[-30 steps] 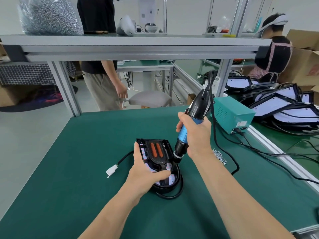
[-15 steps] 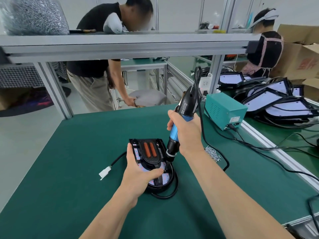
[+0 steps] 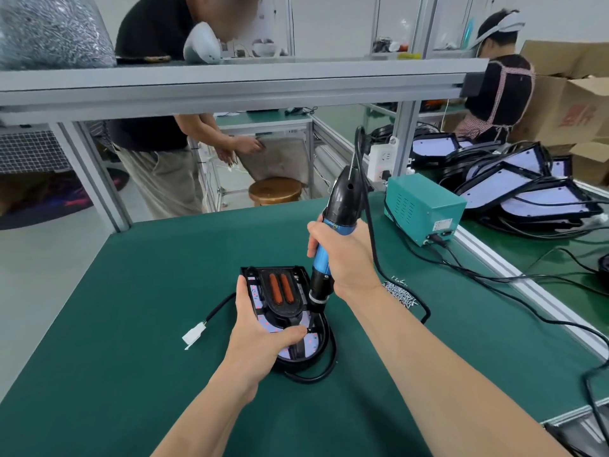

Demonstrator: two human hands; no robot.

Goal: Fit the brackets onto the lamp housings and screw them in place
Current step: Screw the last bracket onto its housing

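A black lamp housing (image 3: 314,352) lies on the green table mat (image 3: 131,324), its cable ending in a white connector (image 3: 193,334) to the left. A black bracket (image 3: 280,293) with two orange slots sits on top of the housing. My left hand (image 3: 260,334) grips the housing's left side, thumb pressing on the bracket's lower part. My right hand (image 3: 342,258) holds a blue and black electric screwdriver (image 3: 329,245) nearly upright, its tip down on the housing's right side beside the bracket.
A pile of loose screws (image 3: 400,293) lies right of my right wrist. A teal power box (image 3: 425,209) with black cables stands at the back right. Stacked lamp housings (image 3: 527,189) fill the neighbouring bench. A person bends over a stool (image 3: 275,191) beyond the table; another stands far right.
My head view has shifted slightly; the hands, housing and screwdriver keep the same pose. The person behind the table has bent down and lifted the grey cushion off the stool.
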